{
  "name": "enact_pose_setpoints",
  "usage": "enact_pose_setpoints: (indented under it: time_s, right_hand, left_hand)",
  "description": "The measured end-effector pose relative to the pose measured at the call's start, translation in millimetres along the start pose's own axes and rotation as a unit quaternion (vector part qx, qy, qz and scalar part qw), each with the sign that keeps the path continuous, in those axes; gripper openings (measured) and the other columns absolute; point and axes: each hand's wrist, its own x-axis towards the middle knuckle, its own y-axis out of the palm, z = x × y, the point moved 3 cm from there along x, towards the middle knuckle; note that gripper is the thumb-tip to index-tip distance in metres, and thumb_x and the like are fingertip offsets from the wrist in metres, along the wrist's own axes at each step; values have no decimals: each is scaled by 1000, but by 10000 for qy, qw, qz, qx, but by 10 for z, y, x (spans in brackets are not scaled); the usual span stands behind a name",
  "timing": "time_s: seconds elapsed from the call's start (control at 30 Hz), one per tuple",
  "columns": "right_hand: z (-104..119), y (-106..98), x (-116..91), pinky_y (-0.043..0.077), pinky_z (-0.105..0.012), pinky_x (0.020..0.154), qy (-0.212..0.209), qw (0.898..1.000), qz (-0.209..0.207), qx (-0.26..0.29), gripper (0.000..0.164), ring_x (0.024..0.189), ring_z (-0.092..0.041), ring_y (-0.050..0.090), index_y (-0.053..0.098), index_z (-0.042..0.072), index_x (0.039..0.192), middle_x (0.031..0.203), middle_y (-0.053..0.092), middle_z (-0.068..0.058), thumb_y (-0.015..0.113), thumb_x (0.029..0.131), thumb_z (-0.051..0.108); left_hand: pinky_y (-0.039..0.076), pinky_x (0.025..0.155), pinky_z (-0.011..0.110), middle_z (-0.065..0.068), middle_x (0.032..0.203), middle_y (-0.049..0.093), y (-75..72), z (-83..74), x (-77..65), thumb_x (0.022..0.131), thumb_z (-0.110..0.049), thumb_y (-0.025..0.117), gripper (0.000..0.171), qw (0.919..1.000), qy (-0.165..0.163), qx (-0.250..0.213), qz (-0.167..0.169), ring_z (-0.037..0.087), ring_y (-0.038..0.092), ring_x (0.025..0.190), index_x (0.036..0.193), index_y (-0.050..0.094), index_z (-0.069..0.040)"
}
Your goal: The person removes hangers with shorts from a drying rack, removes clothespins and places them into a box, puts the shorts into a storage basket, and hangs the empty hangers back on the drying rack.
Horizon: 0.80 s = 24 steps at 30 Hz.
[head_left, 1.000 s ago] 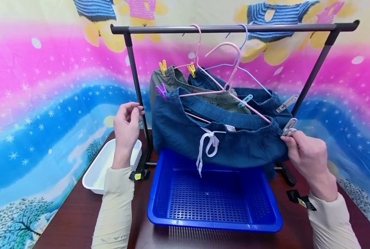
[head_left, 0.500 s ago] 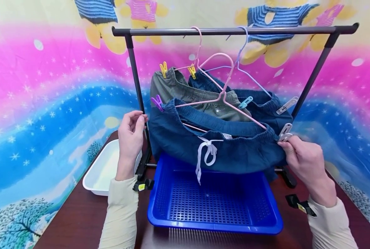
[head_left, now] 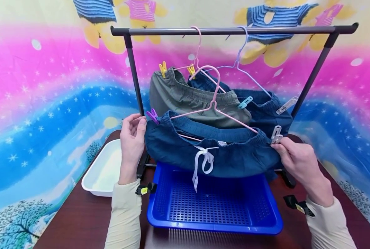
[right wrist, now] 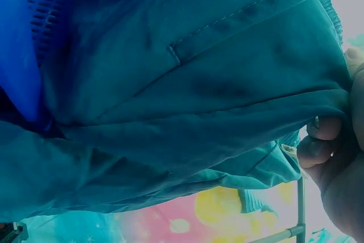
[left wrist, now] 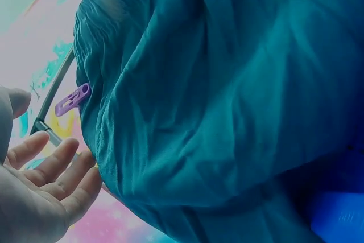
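Navy shorts (head_left: pixel 209 159) with a white drawstring bow are held in front of the rack. A pink hanger (head_left: pixel 214 103) sits in their waistband, its hook off the rail. A purple clothespin (head_left: pixel 153 116) clips the left end of the waistband and a grey clothespin (head_left: pixel 276 134) the right. My right hand (head_left: pixel 303 162) pinches the waistband corner just beside the grey clothespin; its fingertips are partly behind cloth in the right wrist view. Beside the purple clothespin, my left hand (head_left: pixel 133 141) has loose fingers close to the shorts' edge; in the left wrist view it grips nothing.
From the black rack's rail (head_left: pixel 222 31) hang olive shorts (head_left: pixel 191 97) and another navy pair (head_left: pixel 273 110), clipped to hangers. Below stands a blue perforated basket (head_left: pixel 216 226). A white tray (head_left: pixel 92 190) lies at the left of the brown table (head_left: pixel 66 221).
The held navy shorts and their hanger have come lower and leftward, away from the rail, with my right hand. My left hand has moved slightly down and right, nearer the purple clothespin.
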Motion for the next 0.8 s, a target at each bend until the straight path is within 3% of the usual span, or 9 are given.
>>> enact_pose_setpoints:
  time_s: [0.3,0.6,0.8]
  right_hand:
    - [-18,48,10,33,-22,52,-84,9994,163,297,53,55,-2,36,64,3,80,59,37,10,44,101,47]
    - [-57,58,-22,26,-17,53,16,9978,483,450,47,57,3,31,62,8,80,62,31,12,46,100,46]
    - [-86,26,-37,25,-17,54,412,9916,1090,561,22,59,7,27,60,12,84,64,28,13,59,98,29]
  left_hand:
    - [41,111,39,12,132,60,-7,27,-1,101,-31,54,44,9991,-331,33,274,20,58,122,139,46,-12]
    - [45,90,27,16,123,65,80,68,-8,102,-32,51,45,9973,-384,206,584,17,60,107,140,44,-10]
    - [44,76,23,16,118,67,113,71,-27,102,-28,52,39,9971,-387,245,600,16,60,96,137,48,-10]
